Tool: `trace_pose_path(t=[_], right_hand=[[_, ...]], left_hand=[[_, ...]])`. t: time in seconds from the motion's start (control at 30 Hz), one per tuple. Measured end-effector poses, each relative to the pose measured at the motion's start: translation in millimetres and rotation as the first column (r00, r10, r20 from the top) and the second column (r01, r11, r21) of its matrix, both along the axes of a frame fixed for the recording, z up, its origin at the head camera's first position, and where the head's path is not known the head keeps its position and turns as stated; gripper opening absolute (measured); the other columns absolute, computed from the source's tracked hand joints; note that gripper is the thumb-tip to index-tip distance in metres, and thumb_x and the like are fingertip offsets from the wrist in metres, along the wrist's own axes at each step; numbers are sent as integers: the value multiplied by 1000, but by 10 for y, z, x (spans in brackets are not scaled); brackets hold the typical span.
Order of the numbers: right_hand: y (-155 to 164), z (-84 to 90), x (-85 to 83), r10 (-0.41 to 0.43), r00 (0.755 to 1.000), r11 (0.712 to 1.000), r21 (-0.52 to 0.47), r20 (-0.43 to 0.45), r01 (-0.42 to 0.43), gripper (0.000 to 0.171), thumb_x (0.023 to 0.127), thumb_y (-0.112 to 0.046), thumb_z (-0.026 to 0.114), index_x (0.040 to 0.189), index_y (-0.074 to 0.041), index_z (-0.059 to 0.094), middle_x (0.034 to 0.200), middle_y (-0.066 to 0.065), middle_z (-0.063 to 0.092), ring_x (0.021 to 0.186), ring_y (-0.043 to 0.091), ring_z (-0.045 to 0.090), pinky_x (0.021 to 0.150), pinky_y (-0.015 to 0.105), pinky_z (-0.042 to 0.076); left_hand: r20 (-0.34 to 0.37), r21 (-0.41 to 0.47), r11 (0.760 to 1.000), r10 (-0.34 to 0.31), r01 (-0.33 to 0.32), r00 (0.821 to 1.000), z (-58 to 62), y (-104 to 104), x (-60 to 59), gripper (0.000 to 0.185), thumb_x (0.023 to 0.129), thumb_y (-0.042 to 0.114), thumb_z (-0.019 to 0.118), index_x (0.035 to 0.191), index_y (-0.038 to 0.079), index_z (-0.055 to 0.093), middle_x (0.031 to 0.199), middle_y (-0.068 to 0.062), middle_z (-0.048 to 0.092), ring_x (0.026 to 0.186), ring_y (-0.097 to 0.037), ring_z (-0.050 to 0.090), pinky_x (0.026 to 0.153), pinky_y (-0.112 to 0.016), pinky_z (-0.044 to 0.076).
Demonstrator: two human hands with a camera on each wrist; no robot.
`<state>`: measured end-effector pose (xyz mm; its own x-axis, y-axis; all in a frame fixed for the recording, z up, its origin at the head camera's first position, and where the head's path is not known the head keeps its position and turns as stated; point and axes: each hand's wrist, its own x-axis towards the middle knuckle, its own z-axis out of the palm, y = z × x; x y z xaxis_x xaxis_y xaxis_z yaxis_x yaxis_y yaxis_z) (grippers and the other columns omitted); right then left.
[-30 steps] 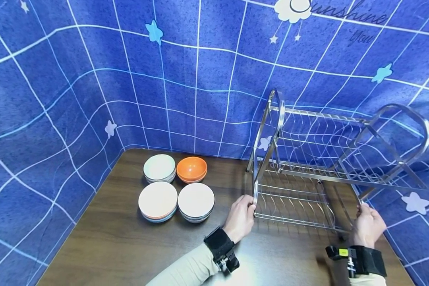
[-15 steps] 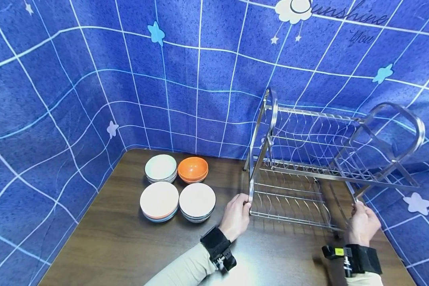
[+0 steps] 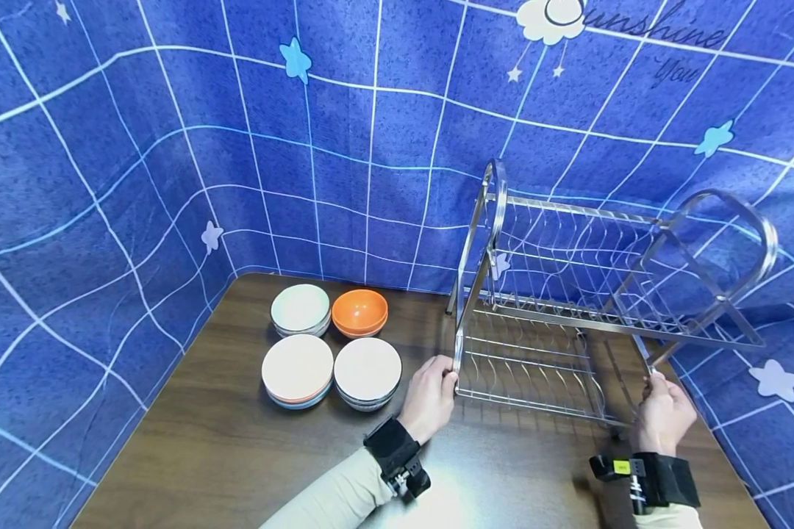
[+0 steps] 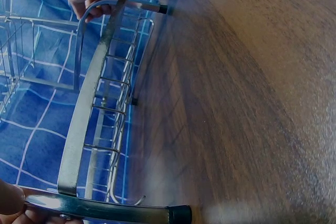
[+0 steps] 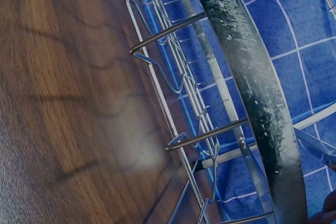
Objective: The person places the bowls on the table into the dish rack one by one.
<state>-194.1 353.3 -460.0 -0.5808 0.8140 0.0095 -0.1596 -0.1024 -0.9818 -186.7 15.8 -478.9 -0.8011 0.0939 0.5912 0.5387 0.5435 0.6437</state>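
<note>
Both hands (image 3: 430,395) grip rack (image 3: 536,353) legs.

The rack (image 3: 569,308) gripped in the fingers of both hands is shiny silver wire and bar. The table (image 3: 225,441) under the fingers is dark brown woodgrain. Left of the left hand's (image 3: 430,397) fingers sit an orange bowl (image 3: 360,311), a pale green-white bowl (image 3: 300,308) and two cream-white plates (image 3: 331,369) with darker rims. The cloth (image 3: 172,147) beyond the fingers is deep blue with a white grid, light-blue stars and a white cloud. Both wrist straps (image 3: 393,454) are black, the sleeves (image 3: 331,503) beige.
</note>
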Motion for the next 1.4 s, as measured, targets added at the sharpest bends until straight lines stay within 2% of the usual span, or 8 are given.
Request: trace_pose_path(t=[0.13, 0.33, 0.8, 1.17, 1.4], right_hand=[[-26, 11, 7, 30, 999, 999, -19, -10, -30, 31, 92, -12, 57, 62, -11, 64, 51, -8, 46, 46, 6, 34, 41, 19, 24], [-80, 15, 15, 24, 1000, 1000, -19, -11, -24, 31, 92, -11, 58, 61, -10, 63, 50, -8, 47, 44, 6, 35, 40, 18, 25], [-91, -6, 11, 22, 999, 1000, 18, 41, -23, 33, 92, -15, 57, 60, -15, 61, 52, -9, 48, 47, 6, 37, 44, 19, 28], [-97, 29, 33, 34, 997, 999, 21, 63, -36, 28, 93, -18, 58, 65, -12, 62, 55, -8, 49, 50, 7, 38, 44, 20, 27], [-92, 63, 50, 36, 995, 999, 30, 90, -39, 26, 93, -19, 59, 68, -11, 62, 55, -9, 52, 58, 10, 43, 52, 20, 31]], left_hand=[[1, 0, 1000, 11, -11, 1000, -7, -26, -9, 8, 84, 1, 63, 86, 8, 60, 81, -2, 60, 75, -17, 60, 68, -31, 50], [4, 3, 1000, 25, -25, 1000, -6, -63, -15, 8, 84, 1, 65, 85, 8, 60, 81, 0, 60, 73, -15, 60, 66, -30, 49], [2, 0, 1000, 0, 0, 1000, -13, -101, -30, 6, 84, 2, 64, 86, 7, 61, 79, -1, 60, 71, -15, 57, 63, -29, 48], [7, 2, 1000, 5, -5, 1000, 30, -101, -11, 6, 85, 1, 64, 86, 7, 62, 78, -1, 60, 71, -15, 58, 63, -29, 48], [40, 20, 1000, 7, -8, 999, 3, -100, -11, 6, 85, 3, 65, 89, 7, 63, 78, -1, 61, 71, -12, 60, 64, -24, 48]])
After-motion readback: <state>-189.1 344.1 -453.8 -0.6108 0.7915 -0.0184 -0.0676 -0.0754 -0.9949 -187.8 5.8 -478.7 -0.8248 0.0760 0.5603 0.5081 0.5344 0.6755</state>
